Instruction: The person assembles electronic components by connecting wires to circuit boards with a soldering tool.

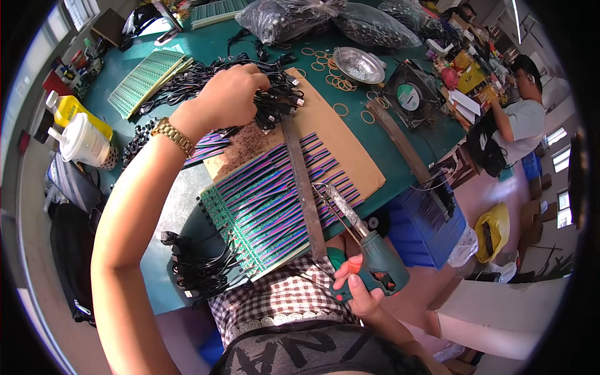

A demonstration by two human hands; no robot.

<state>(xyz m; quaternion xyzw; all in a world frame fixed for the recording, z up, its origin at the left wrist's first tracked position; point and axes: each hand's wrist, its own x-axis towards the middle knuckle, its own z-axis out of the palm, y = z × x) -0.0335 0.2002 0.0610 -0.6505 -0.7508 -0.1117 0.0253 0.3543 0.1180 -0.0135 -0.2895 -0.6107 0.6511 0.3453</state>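
My left hand [232, 97], with a gold watch [173, 136] on its wrist, reaches into a pile of black cables [206, 78] at the back. Its fingers are curled and their tips hidden, so what they grip cannot be made out. My right hand [362, 289] is wrapped round the handle of a green soldering gun [382, 259]. The gun points away from me, its tip by a flat metal bar [303, 187]. That bar lies across rows of purple-and-black wires [269, 194] joined to a green circuit-board panel [234, 240] near my lap.
Brown cardboard [350, 150] lies under the wires. More black cables [203, 265] hang at the near left edge. Rubber bands [340, 82], a metal dish [359, 65] and a fan [411, 94] stand behind. A lidded cup [84, 142] is at left, a blue crate [425, 234] at right; a person [525, 115] sits beyond.
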